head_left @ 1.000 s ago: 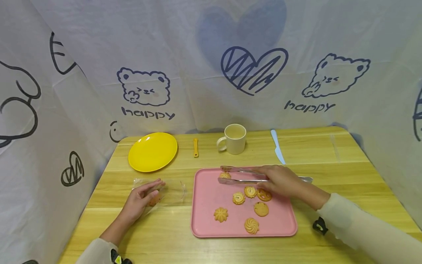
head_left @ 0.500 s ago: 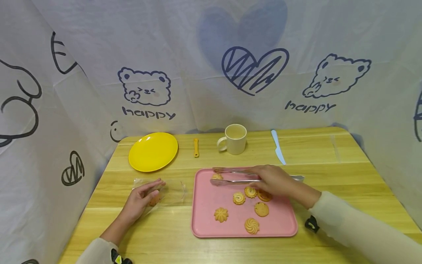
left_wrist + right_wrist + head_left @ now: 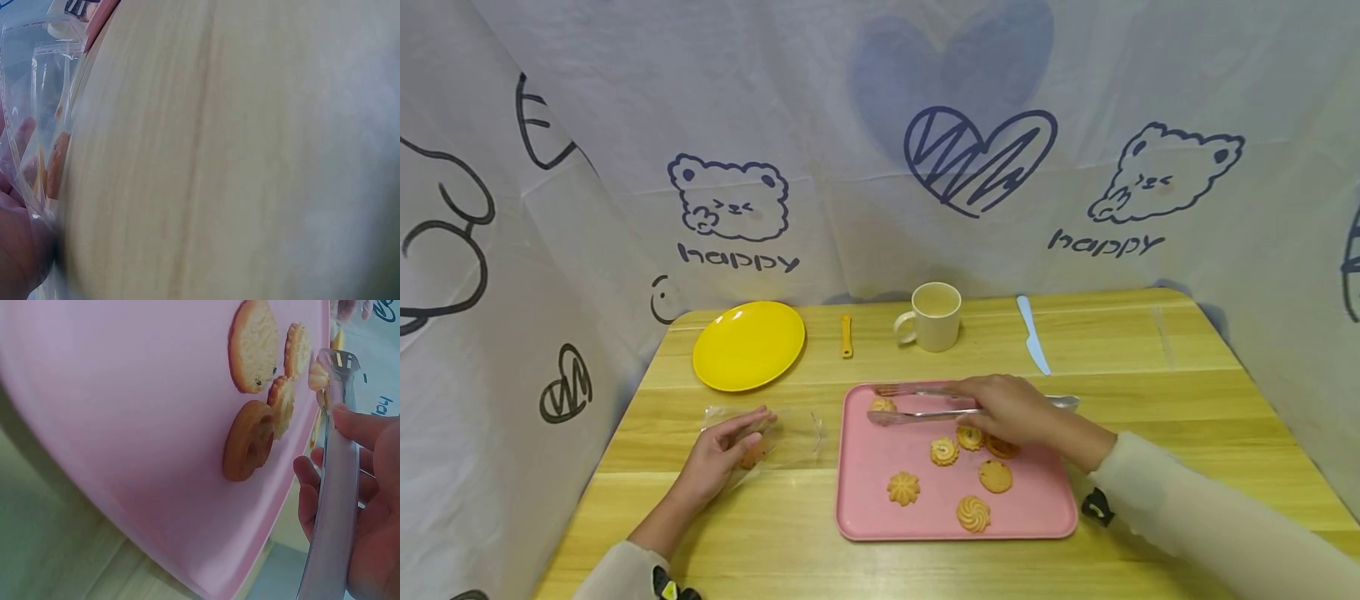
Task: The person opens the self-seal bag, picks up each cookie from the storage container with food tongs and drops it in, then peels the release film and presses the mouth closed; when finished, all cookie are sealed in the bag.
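My right hand [image 3: 1011, 410] holds a pair of metal tongs [image 3: 928, 415] over the pink tray [image 3: 865, 517]. The tongs' tips stand on either side of a cookie [image 3: 882, 405] at the tray's far left corner; whether they pinch it I cannot tell. In the right wrist view, the thumb and fingers lie around the tongs [image 3: 334, 506]. My left hand [image 3: 718, 458] holds a clear plastic bag [image 3: 793, 433] on the table left of the tray. Inside the bag is a brown cookie [image 3: 57, 165], partly hidden by the hand in the head view.
Several other cookies lie on the tray, among them a flower-shaped cookie [image 3: 903, 488], a swirl cookie [image 3: 973, 514] and a pretzel-shaped cookie [image 3: 247, 440]. Behind stand a yellow plate [image 3: 748, 346] and a cream mug [image 3: 937, 317]. An orange handle-like piece [image 3: 846, 337] and a pale blue knife [image 3: 1032, 333] lie nearby.
My right hand has moved left with the tongs, and the cookie between their tips has shifted left toward the tray's corner. My left hand and the bag have stayed in place.
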Demonstrator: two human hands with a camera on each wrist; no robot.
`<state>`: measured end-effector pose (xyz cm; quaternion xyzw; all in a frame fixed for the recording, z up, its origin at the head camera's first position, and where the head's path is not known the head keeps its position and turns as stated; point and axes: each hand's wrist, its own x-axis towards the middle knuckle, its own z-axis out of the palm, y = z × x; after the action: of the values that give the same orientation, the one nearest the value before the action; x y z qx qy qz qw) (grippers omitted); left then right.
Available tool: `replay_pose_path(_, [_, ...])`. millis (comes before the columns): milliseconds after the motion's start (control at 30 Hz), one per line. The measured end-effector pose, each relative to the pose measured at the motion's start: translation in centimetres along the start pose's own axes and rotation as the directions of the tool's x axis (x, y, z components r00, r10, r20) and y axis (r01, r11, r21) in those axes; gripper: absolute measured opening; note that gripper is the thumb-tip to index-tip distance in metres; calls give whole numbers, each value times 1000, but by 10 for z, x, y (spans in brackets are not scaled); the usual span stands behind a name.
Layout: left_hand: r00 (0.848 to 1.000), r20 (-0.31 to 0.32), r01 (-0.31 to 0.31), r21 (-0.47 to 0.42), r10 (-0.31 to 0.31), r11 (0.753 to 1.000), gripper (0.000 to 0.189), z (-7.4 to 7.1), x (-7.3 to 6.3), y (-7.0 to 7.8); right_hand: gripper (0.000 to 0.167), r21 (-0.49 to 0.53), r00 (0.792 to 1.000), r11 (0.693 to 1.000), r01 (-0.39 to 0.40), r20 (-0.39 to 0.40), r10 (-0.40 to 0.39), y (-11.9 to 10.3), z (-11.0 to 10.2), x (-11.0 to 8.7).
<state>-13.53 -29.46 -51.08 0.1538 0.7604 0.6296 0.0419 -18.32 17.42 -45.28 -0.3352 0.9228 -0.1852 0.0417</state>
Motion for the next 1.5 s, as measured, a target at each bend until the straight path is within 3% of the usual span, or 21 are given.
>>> replay_pose_path(333, [1000,4,0,-9,0,1000,43,0,0,-1,57,-32,1000,999,-2,20,3,-1,4,1])
replay_pose_path(567, [1000,5,-6,-26,6,1000,43,1,0,-1,54,-10,998,999,46,36,-45,-1,8,1])
replay_pose_path(1033, [1000,-1,1,-20,-1,1000,41,0,1,-2,51,7,995,995,100,-2,-100,-2,10,3])
replay_pose_path(1233, [1000,4,-1,-10,1,1000,42,-1,0,-1,52,59,993,992,115,-1,-115,-14,8,14])
replay_pose_path(1500, [1000,14,-8,-26,9,1000,46,0,0,1,50,21,989,989,144,28,-145,-44,11,42])
